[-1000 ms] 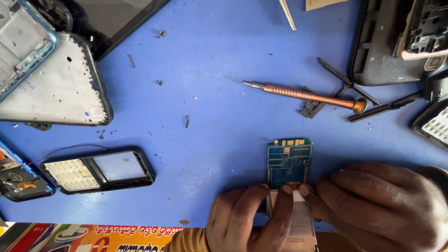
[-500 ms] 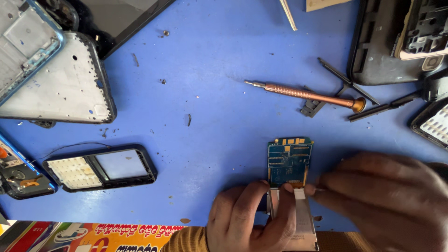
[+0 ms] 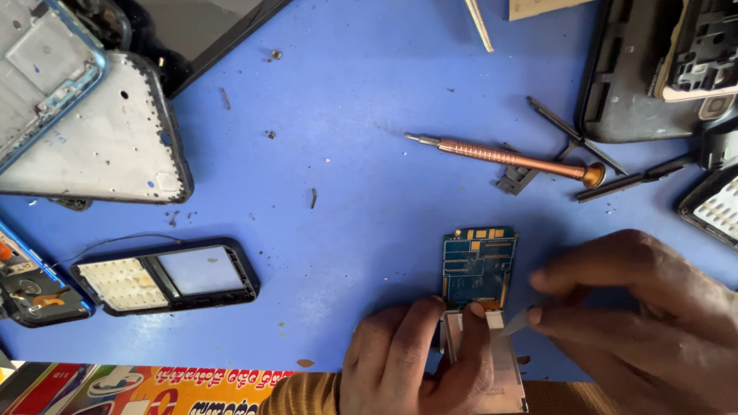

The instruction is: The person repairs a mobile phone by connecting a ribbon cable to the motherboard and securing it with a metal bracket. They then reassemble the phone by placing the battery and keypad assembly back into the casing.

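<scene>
At nine o'clock, well apart from your hands, two bare phone frames [image 3: 92, 146] lie stacked on the blue table [image 3: 361, 107]. Just below them sits a black keypad phone front [image 3: 165, 275] with its pale key grid and screen window, a thin wire trailing off its left end.

At six o'clock your left hand [image 3: 415, 361] presses down on a grey metal screen module [image 3: 492, 361]. Two fingers are shut flat on its top edge, right where it meets the blue circuit board [image 3: 478, 265]. That board lies at the centre bottom, touching the module and pointing toward twelve.

At four o'clock your right hand [image 3: 653, 315] has its fingertips pinched together on a small white tab [image 3: 516, 323] at the module's upper right corner. Whether that tab is a ribbon or a peel strip is hard to tell.

At one o'clock a copper-coloured screwdriver [image 3: 507, 157] rests untouched beside black tweezers [image 3: 573, 138], with more phone shells [image 3: 661, 69] toward two.

The risk, as it looks from here: tug that tab too sharply or sideways and it may tear, or drag the board across the table. If the left fingers slip, the whole stack could skid toward the loose grit nearby.
</scene>
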